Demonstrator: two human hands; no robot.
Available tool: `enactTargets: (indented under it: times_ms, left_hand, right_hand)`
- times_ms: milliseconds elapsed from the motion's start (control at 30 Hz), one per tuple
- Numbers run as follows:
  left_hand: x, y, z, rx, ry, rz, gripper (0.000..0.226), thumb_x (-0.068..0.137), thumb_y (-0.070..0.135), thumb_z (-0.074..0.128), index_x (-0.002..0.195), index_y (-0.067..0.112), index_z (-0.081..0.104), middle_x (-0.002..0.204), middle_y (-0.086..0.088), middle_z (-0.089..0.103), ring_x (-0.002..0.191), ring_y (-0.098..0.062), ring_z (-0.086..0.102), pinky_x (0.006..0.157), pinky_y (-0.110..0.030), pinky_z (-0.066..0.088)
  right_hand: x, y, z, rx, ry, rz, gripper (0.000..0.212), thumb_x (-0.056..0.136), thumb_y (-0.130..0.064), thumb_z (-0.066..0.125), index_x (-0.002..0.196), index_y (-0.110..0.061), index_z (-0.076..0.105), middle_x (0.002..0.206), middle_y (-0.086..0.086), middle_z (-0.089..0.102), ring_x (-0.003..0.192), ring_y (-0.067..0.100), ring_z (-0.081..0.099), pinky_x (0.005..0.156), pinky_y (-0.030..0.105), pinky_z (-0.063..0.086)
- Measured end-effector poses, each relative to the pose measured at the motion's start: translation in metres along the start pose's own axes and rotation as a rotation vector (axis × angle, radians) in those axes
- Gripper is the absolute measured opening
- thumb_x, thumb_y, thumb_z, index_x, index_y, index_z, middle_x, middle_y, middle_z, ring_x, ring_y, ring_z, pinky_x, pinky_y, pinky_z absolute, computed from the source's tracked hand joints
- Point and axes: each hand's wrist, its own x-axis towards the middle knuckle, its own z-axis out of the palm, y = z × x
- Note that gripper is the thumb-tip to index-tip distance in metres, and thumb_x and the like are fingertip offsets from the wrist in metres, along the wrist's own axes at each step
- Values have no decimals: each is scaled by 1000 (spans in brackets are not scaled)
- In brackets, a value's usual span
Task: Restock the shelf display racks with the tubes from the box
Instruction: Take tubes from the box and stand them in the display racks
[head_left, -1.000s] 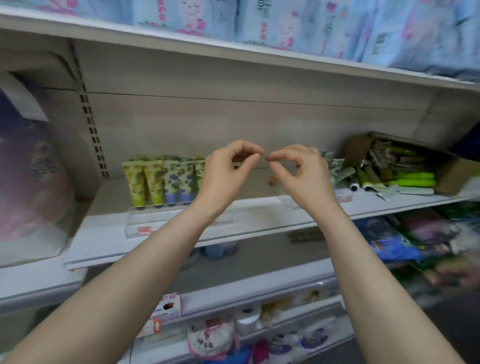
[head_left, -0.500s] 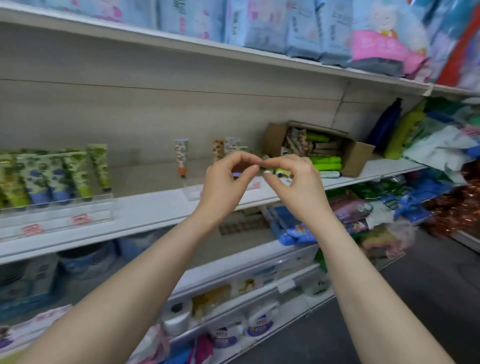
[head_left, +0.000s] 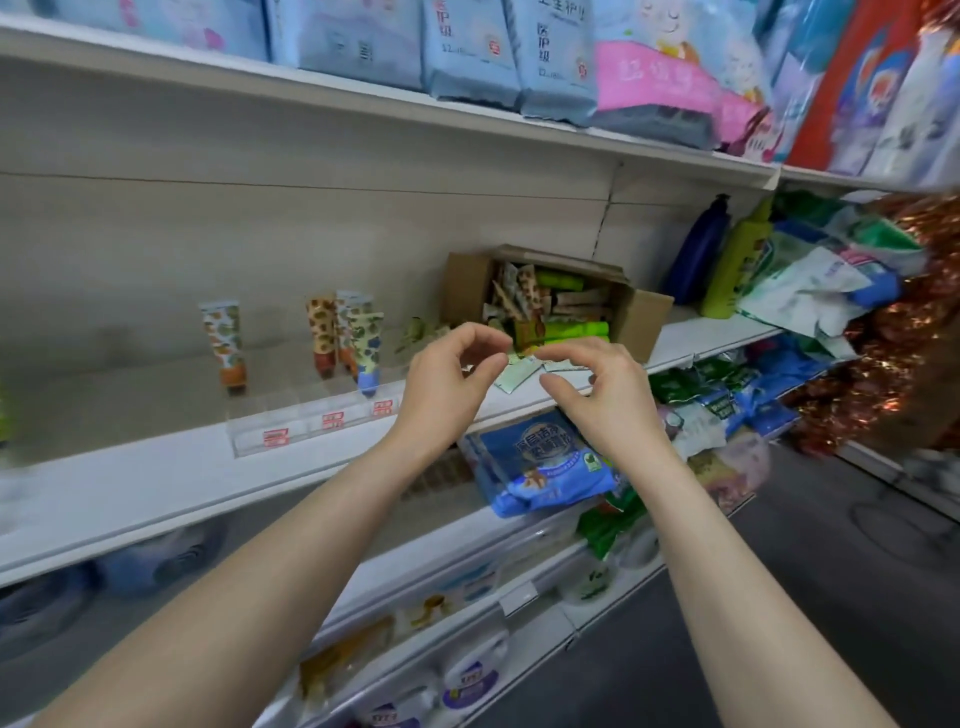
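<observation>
Just short of the shelf, the left hand and right hand hover almost fingertip to fingertip, fingers curled, nothing visibly held. Behind them the open box holds tubes. Leftward, a few patterned tubes stand upright in the clear rack.

Brown box, bright green tubes, orange-spotted tube, white shelf.
</observation>
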Motion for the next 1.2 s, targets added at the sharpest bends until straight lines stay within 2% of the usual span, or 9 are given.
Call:
enactTargets:
  times_ms: [167,300,400,500,667,767,800,1000,1200]
  left_hand:
    - [43,-30,16,-1,-11,-37,17,88,13,65,96,28,66,85,15,68,81,0,63,79,-30,56]
    - [67,-42,23,30,-10,3,20,88,11,65,98,27,66,88,16,66,82,4,61,77,-18,50]
    - [79,-49,27,85,-19,19,21,87,10,65,101,26,66,96,9,68,89,-3,63,80,-19,50]
    - [86,-59,31,145,-19,-31,25,87,8,65,107,22,66,100,8,68,93,-5,63,83,-19,50]
    - [96,-80,38,336,-71,-143,32,86,11,66,117,21,64,111,1,68,105,-14,63,92,-30,50]
    - [97,-86,42,452,-74,-206,33,88,15,65,121,22,63,116,1,68,106,-16,61,87,-18,43]
    - [96,-88,45,492,-89,-220,35,89,15,65,123,21,62,116,0,67,107,-17,61,85,-18,42]
    - [93,-94,65,701,-70,-214,37,88,15,63,126,19,62,121,-5,67,112,-25,60,92,-33,45]
    - [96,-97,79,847,-30,-202,37,88,16,62,124,20,64,120,-7,66,110,-30,60,87,-36,46]
  right_hand:
    - [37,22,14,-22,-39,19,24,88,-21,68,111,-29,70,114,-8,64,113,13,50,95,29,37]
    - [66,38,31,-16,-57,6,28,85,-15,70,112,-26,71,112,-9,63,112,13,54,94,25,39]
    - [81,53,45,-6,-84,12,31,85,-11,70,112,-26,70,113,-7,63,112,15,55,99,34,44]
    - [92,66,56,-12,-156,23,35,87,-7,65,116,-27,68,118,-6,62,117,17,54,102,38,43]
    - [116,86,74,-53,-295,0,47,87,2,59,124,-26,63,128,-1,59,123,20,49,106,37,41]
    - [129,97,81,-93,-415,-32,57,82,9,54,126,-27,62,132,1,56,126,22,46,104,34,40]
    - [131,100,82,-101,-459,-34,59,81,10,52,125,-28,61,132,0,56,127,21,45,104,34,40]
    - [140,123,89,-119,-682,-110,59,79,9,49,113,-37,65,121,-6,57,122,16,46,93,27,40]
    - [150,139,85,-85,-676,-241,51,80,1,57,114,-36,65,118,-1,61,116,18,48,87,27,38]
